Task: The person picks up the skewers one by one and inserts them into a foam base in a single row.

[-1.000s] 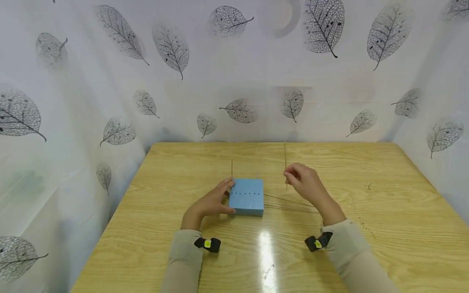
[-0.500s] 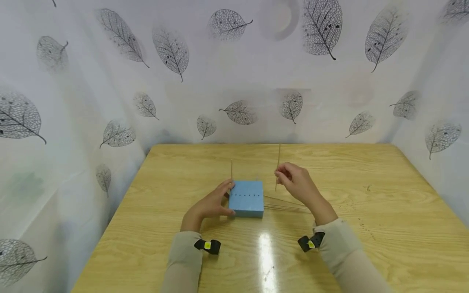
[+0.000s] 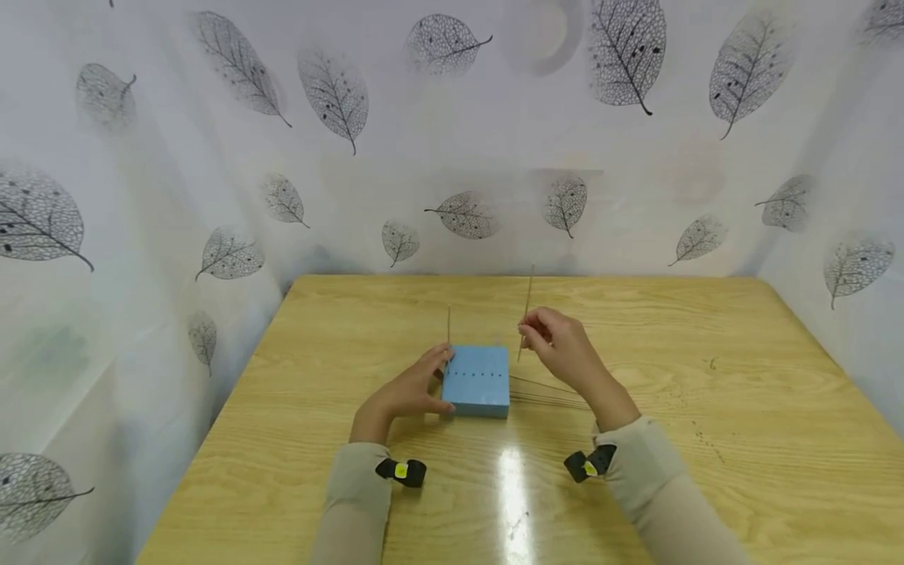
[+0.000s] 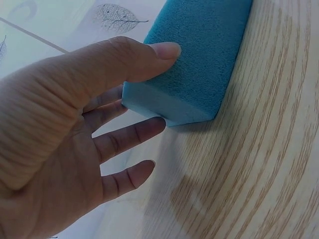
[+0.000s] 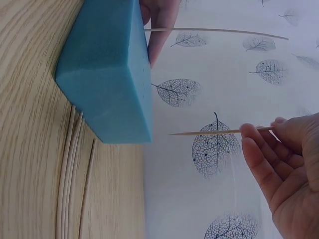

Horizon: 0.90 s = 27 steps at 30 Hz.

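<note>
Your right hand pinches a thin skewer upright just right of the blue foam block on the counter; your left hand, fingers spread, braces the block's left side. Align the tip over the next hole, then press straight down.

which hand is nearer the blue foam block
Left. The left hand touches the block, thumb and fingers on its left side. The right hand is off it, up to its right, pinching a stick.
</note>
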### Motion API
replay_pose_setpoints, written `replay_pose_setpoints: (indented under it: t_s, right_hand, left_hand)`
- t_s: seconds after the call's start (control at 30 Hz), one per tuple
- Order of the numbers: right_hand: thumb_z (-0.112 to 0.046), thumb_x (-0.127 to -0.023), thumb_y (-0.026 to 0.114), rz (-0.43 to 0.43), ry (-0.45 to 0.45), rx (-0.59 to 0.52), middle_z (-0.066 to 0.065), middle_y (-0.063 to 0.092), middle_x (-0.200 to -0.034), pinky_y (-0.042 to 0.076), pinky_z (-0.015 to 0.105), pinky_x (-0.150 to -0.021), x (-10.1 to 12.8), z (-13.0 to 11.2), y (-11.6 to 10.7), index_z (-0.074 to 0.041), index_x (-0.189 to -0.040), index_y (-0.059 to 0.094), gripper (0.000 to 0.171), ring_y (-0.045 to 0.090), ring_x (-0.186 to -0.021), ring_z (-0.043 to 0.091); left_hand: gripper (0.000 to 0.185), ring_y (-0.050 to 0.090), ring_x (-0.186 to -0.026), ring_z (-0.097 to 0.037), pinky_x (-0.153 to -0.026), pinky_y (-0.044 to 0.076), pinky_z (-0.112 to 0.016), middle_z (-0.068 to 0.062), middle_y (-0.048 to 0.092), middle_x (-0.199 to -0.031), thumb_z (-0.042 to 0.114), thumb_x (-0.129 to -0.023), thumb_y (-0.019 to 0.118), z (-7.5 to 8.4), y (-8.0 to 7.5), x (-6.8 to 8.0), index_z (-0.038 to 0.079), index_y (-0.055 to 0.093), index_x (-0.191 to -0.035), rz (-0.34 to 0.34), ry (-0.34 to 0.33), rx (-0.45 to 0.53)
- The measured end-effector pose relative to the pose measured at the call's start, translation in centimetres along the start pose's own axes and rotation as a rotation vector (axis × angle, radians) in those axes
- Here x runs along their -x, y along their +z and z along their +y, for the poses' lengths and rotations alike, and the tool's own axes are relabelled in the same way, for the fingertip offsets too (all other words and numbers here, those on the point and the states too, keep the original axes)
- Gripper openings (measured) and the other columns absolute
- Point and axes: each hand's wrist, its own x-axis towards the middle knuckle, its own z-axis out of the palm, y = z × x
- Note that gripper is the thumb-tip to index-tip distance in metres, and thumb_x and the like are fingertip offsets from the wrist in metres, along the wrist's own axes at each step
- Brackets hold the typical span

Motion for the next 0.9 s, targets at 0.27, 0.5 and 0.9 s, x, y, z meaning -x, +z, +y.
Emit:
replay_pose_setpoints:
  t_s: [0.27,0.5,0.9]
  right_hand:
    - [-0.008,-0.089,0.055,0.022,-0.085,-0.045,0.003,0.061,-0.080,0.050,0.022,-0.061,-0.8,-0.6,1.4,-0.008,-0.089,0.059,0.004,0.060,-0.068,0.011]
    - [-0.007,-0.089,0.055,0.014,-0.141,-0.080,0.004,0.061,-0.078,0.049,0.022,-0.058,-1.4,-1.3,2.8,-0.007,-0.088,0.059,0.005,0.060,-0.066,0.014]
    - [-0.006,-0.089,0.055,-0.001,-0.150,-0.098,0.003,0.060,-0.076,0.049,0.022,-0.057,-2.2,-1.8,4.6,-0.007,-0.086,0.059,0.005,0.059,-0.067,0.011]
  left_hand:
    - [0.093,0.015,-0.135,-0.021,-0.107,0.021,-0.041,-0.001,0.010,-0.151,0.024,-0.072,0.076,-0.1,0.0,0.0,0.011,0.020,-0.144,0.008,0.010,0.006]
    - [0.093,0.029,-0.129,-0.024,-0.106,0.023,-0.042,-0.005,0.010,-0.151,0.021,-0.072,0.076,0.0,0.1,0.0,0.007,0.020,-0.144,0.007,0.036,0.036]
    - [0.091,0.031,-0.127,-0.022,-0.105,0.026,-0.042,-0.003,0.009,-0.151,0.024,-0.074,0.075,-0.2,-0.1,0.1,0.008,0.019,-0.144,-0.010,0.034,0.038]
